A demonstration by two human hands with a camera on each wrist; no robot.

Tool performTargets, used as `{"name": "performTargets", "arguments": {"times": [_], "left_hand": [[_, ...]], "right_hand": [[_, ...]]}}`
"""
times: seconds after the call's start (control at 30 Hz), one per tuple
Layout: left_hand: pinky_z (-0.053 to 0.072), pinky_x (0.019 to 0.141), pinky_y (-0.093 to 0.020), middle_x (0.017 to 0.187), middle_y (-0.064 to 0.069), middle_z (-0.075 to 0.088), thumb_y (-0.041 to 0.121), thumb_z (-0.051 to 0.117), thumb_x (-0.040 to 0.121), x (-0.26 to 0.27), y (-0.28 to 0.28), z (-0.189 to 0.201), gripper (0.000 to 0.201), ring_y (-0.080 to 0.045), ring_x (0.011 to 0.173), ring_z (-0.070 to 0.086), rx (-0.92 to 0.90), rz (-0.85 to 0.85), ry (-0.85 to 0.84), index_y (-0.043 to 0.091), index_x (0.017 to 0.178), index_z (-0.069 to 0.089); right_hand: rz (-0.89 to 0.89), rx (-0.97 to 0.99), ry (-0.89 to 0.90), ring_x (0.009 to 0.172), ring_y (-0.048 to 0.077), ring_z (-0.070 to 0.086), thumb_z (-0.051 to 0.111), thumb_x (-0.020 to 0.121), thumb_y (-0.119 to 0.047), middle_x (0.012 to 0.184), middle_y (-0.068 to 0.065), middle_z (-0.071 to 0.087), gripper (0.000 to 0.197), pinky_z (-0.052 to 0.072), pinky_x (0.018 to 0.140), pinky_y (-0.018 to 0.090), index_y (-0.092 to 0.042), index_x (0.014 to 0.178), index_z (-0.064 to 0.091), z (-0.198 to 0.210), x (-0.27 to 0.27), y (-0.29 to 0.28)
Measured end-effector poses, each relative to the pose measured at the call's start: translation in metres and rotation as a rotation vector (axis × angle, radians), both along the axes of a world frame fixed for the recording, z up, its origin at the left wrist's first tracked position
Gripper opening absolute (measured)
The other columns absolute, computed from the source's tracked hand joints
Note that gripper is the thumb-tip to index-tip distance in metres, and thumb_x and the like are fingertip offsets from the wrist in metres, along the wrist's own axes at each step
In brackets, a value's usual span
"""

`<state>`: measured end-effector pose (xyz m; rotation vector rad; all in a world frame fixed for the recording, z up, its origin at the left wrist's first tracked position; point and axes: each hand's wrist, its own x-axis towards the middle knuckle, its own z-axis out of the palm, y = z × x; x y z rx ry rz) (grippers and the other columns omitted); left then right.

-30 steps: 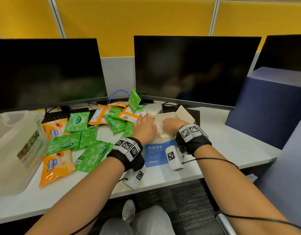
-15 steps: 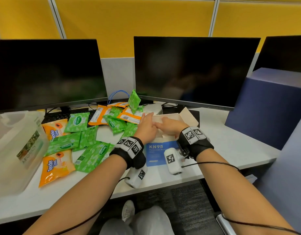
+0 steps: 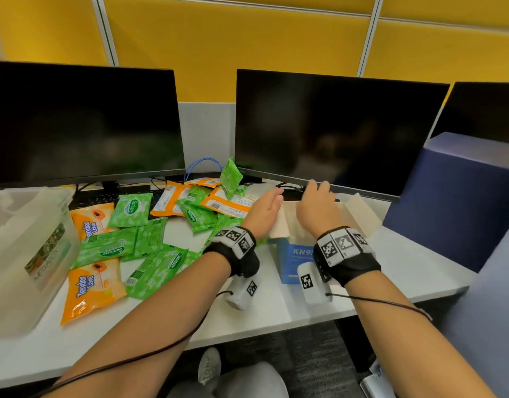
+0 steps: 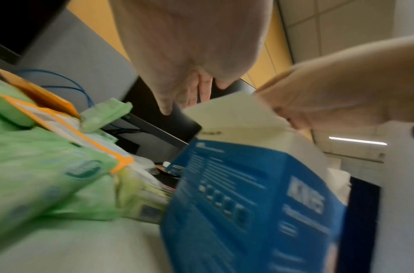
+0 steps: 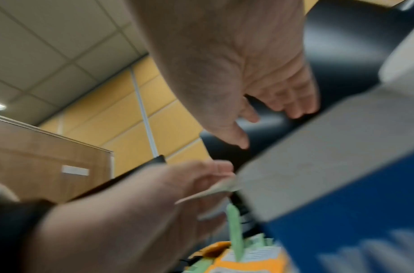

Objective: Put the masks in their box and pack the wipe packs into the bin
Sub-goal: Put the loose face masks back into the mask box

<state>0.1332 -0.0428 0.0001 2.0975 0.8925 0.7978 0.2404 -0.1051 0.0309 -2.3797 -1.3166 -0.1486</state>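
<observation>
The blue KN95 mask box [image 3: 293, 254] stands open at the middle of the desk, its pale flaps up; it also shows in the left wrist view [image 4: 248, 203]. My left hand [image 3: 269, 201] reaches over the box's left flap [image 3: 279, 225] with straight fingers and holds nothing [image 4: 189, 96]. Over the box's far edge hovers my right hand [image 3: 316, 193], fingers loosely bent and empty [image 5: 271, 120]. Several green wipe packs [image 3: 112, 248] and orange wipe packs [image 3: 92, 282] lie scattered left of the box. The translucent bin [image 3: 32, 225] sits at the far left.
Two dark monitors [image 3: 333, 133] stand behind the desk, with a keyboard [image 3: 86, 198] and a blue cable [image 3: 201, 162] beneath them. A large dark blue box [image 3: 454, 202] blocks the right side. The desk's front edge [image 3: 276, 320] runs just below my wrists.
Both hands have come up from the box opening, spread apart and moved toward its far edge. The left hand's fingers have straightened.
</observation>
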Motion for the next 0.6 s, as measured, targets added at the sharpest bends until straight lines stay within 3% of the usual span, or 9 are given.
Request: {"name": "performTargets", "arguments": {"times": [0.1, 0.2, 0.27, 0.33, 0.43, 0.5, 0.6], "left_hand": [[0.033, 0.102, -0.027, 0.141, -0.011, 0.048, 0.015, 0.034, 0.102, -0.035, 0.033, -0.013, 0.038, -0.025, 0.13, 0.044, -0.025, 0.1, 0.021, 0.007, 0.138, 0.045], [0.038, 0.099, -0.033, 0.135, -0.014, 0.054, 0.014, 0.035, 0.101, -0.074, 0.064, -0.028, 0.035, -0.028, 0.125, 0.049, -0.043, 0.198, 0.081, 0.006, 0.131, 0.052], [0.041, 0.094, -0.035, 0.129, -0.015, 0.058, 0.011, 0.037, 0.1, -0.094, 0.08, -0.035, 0.031, -0.03, 0.119, 0.053, -0.036, 0.22, 0.154, 0.005, 0.123, 0.058], [0.041, 0.093, -0.034, 0.129, -0.015, 0.059, 0.005, 0.039, 0.097, -0.11, 0.09, -0.042, 0.032, -0.03, 0.118, 0.053, -0.012, 0.226, 0.265, 0.005, 0.12, 0.06], [0.039, 0.099, -0.031, 0.141, -0.009, 0.05, 0.003, 0.044, 0.093, -0.122, 0.099, -0.049, 0.036, -0.023, 0.118, 0.053, -0.027, 0.212, 0.359, 0.011, 0.125, 0.06], [0.033, 0.107, -0.032, 0.147, -0.008, 0.043, 0.011, 0.054, 0.093, -0.125, 0.102, -0.051, 0.04, -0.022, 0.131, 0.043, -0.017, 0.131, 0.448, 0.018, 0.132, 0.054], [0.021, 0.117, -0.04, 0.159, -0.01, 0.013, 0.029, 0.072, 0.082, -0.123, 0.103, -0.052, 0.082, -0.026, 0.147, 0.014, -0.037, -0.039, 0.627, 0.029, 0.149, 0.025]], "right_hand": [[0.307, 0.26, -0.038, 0.118, 0.034, 0.046, 0.052, 0.091, -0.013, 0.134, 0.015, 0.038, 0.048, 0.045, 0.093, 0.041, -0.009, 0.137, 0.039, 0.008, -0.038, 0.018], [0.499, 0.21, 0.195, 0.122, 0.029, 0.046, 0.052, 0.09, -0.012, 0.135, 0.012, 0.04, 0.049, 0.043, 0.096, 0.04, -0.011, 0.138, 0.041, 0.004, -0.082, 0.05], [0.534, 0.106, 0.355, 0.129, 0.03, 0.042, 0.053, 0.092, -0.015, 0.141, 0.013, 0.037, 0.052, 0.041, 0.102, 0.041, -0.011, 0.141, 0.037, -0.015, -0.103, 0.076], [0.438, -0.023, 0.451, 0.136, 0.035, 0.033, 0.056, 0.092, -0.025, 0.147, 0.016, 0.031, 0.06, 0.035, 0.109, 0.046, -0.014, 0.145, 0.031, -0.04, -0.111, 0.101], [0.135, -0.123, 0.6, 0.144, 0.041, 0.009, 0.059, 0.087, -0.037, 0.157, 0.018, 0.007, 0.079, 0.017, 0.116, 0.053, -0.023, 0.152, 0.015, -0.071, -0.1, 0.121], [0.007, -0.086, 0.674, 0.145, 0.04, 0.001, 0.057, 0.087, -0.041, 0.159, 0.016, -0.001, 0.082, 0.009, 0.117, 0.053, -0.03, 0.153, 0.009, -0.085, -0.088, 0.127], [0.012, -0.066, 0.682, 0.148, 0.033, 0.001, 0.043, 0.092, -0.052, 0.161, 0.006, 0.008, 0.073, 0.0, 0.117, 0.05, -0.03, 0.153, 0.009, -0.102, -0.082, 0.14]]}}
